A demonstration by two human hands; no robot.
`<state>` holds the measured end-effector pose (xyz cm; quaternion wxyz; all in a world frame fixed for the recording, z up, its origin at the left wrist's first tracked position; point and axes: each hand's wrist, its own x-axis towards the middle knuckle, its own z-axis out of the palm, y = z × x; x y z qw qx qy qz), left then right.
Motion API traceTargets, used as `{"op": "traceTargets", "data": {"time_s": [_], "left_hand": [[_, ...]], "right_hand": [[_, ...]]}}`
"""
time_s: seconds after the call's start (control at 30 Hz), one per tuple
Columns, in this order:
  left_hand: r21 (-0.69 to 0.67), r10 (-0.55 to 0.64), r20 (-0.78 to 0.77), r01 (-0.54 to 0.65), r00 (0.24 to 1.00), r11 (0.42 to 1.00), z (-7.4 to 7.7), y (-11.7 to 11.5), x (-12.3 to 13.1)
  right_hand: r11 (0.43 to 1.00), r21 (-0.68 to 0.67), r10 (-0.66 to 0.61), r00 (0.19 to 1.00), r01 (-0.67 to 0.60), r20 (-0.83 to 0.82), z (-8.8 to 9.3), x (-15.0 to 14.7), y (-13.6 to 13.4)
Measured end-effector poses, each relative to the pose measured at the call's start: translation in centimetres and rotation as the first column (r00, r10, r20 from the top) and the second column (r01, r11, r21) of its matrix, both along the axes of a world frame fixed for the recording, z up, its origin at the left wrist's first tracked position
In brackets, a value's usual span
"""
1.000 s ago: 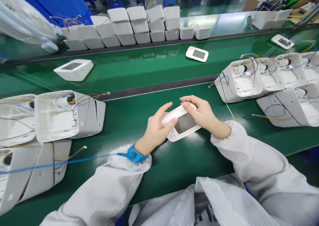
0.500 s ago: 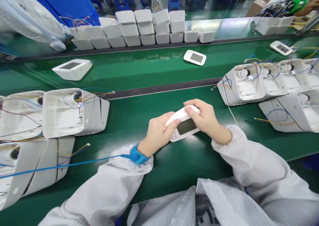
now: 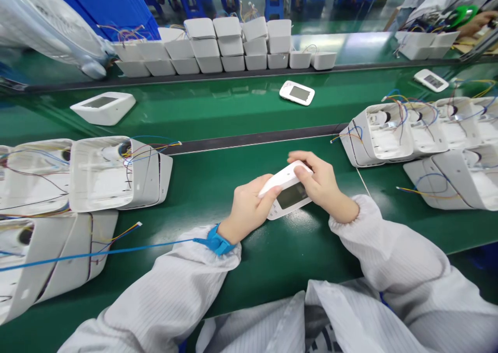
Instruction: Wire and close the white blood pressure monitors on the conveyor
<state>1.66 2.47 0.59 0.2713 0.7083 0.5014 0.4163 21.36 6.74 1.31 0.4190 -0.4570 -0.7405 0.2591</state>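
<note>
A white plastic housing with a dark display window (image 3: 290,196) is tilted between my hands, just above the green bench top. My left hand (image 3: 251,205) grips its left end, thumb on the near side and fingers behind. At the right end, my right hand (image 3: 317,179) has its thumb on the upper corner by the display; its fingers curve over the far edge and the index finger is slightly blurred. The housing's underside is hidden. Around my left wrist sits a blue wrist strap (image 3: 217,241) with a cord running left.
Open white cases with wires (image 3: 101,174) are grouped at left, and more wired cases (image 3: 389,130) stand at right. Behind the dark rail, white display housings (image 3: 298,93) lie on a green strip. Stacked white shells (image 3: 206,47) and a fan (image 3: 58,21) are farther back.
The display housings on the green strip behind the rail have shifted left. My right fingers have lifted and spread a little at the far edge, while my left hand keeps its grip.
</note>
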Motion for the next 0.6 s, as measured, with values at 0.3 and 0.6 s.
{"op": "traceTargets", "data": {"time_s": [0.3, 0.6], "left_hand": [[-0.214, 0.114, 0.220, -0.066, 0.969, 0.975, -0.7, 0.2, 0.2], [-0.195, 0.134, 0.332, -0.071, 0.934, 0.978, -1.5, 0.9, -0.3]], "right_hand": [[0.999, -0.043, 0.001, 0.957, 0.012, 0.290, -0.1, 0.5, 1.0], [0.984, -0.174, 0.023, 0.999, -0.027, -0.023, -1.4, 0.4, 1.6]]}}
